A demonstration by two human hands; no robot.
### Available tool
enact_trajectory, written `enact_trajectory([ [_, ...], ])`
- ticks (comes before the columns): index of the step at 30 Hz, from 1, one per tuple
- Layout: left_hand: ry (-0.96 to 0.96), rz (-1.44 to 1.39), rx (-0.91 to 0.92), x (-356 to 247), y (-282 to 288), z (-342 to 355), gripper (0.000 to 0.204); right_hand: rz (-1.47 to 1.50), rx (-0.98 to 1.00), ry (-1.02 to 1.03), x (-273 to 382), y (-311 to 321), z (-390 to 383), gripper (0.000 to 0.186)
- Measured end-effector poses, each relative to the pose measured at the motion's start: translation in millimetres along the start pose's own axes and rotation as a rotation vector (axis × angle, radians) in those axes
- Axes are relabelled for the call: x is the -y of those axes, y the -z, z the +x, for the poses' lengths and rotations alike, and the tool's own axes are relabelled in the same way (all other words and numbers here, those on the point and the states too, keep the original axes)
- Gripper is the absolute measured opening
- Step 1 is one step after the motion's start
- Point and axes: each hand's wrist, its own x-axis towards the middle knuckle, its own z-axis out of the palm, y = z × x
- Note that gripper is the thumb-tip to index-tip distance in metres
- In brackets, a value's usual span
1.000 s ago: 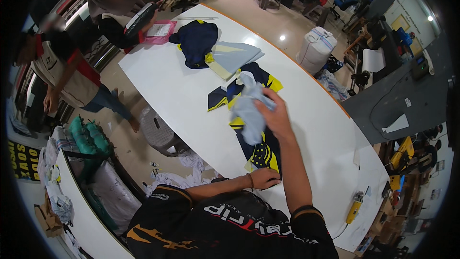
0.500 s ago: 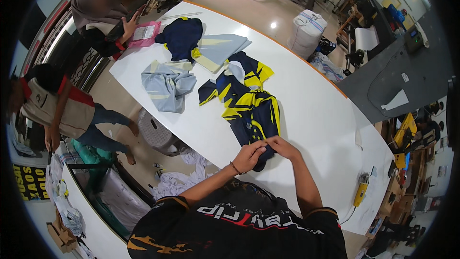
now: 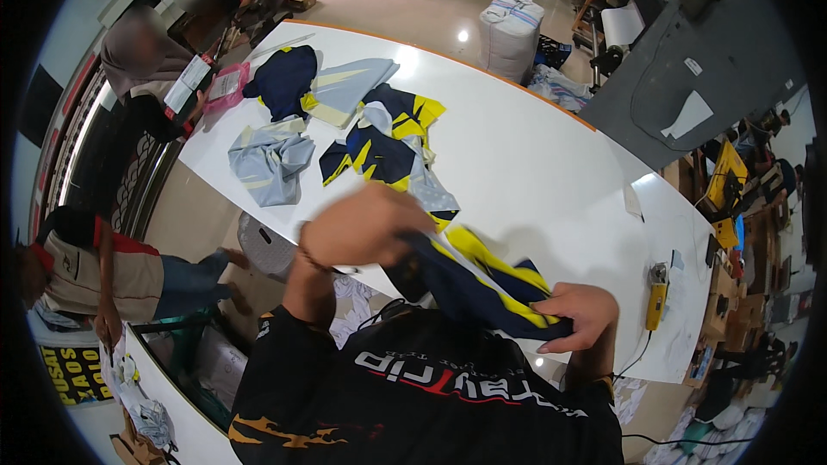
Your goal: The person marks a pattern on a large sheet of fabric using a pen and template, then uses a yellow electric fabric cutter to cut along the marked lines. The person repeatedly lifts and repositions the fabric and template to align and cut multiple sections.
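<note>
A navy fabric piece with yellow stripes (image 3: 482,280) is stretched between my hands, raised near my chest over the table's near edge. My left hand (image 3: 366,222), smeared by motion, is closed on its left end. The right end is pinched between the thumb and fingers of my right hand (image 3: 581,317). Beyond my left hand lie navy and yellow fabric pieces (image 3: 383,155), partly turned to their pale side. A crumpled pale grey fabric (image 3: 269,159) rests to the left. Farther back are a bundled navy fabric (image 3: 284,82) and a flat pale grey piece (image 3: 353,86).
The white table (image 3: 534,155) has a yellow corded tool (image 3: 657,297) at its right. A person (image 3: 146,60) holds papers by a pink package (image 3: 226,86) at the far left corner. Another person (image 3: 103,267) stands left. A grey stool (image 3: 263,245) is beside the table.
My hands have come apart and lifted a navy and yellow piece off the pile toward me. The far-left person now holds up papers. My view has shifted slightly.
</note>
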Motion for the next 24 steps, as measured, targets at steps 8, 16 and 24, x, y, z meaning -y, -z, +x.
enact_trajectory([
  [8,0.412,0.638,-0.733,3.7,59.4,61.0,0.032,0.484,-0.375,-0.018,-89.8,-47.3,-103.4,0.025],
  [16,0.326,-0.252,-0.337,89.1,0.5,230.3,0.041,0.96,-1.603,-0.184,-159.6,-93.9,-178.7,0.037],
  [24,0.261,-0.27,-0.261,158.5,-127.3,227.2,0.052,1.058,-1.95,-0.354,-199.5,-191.3,-233.5,0.04],
])
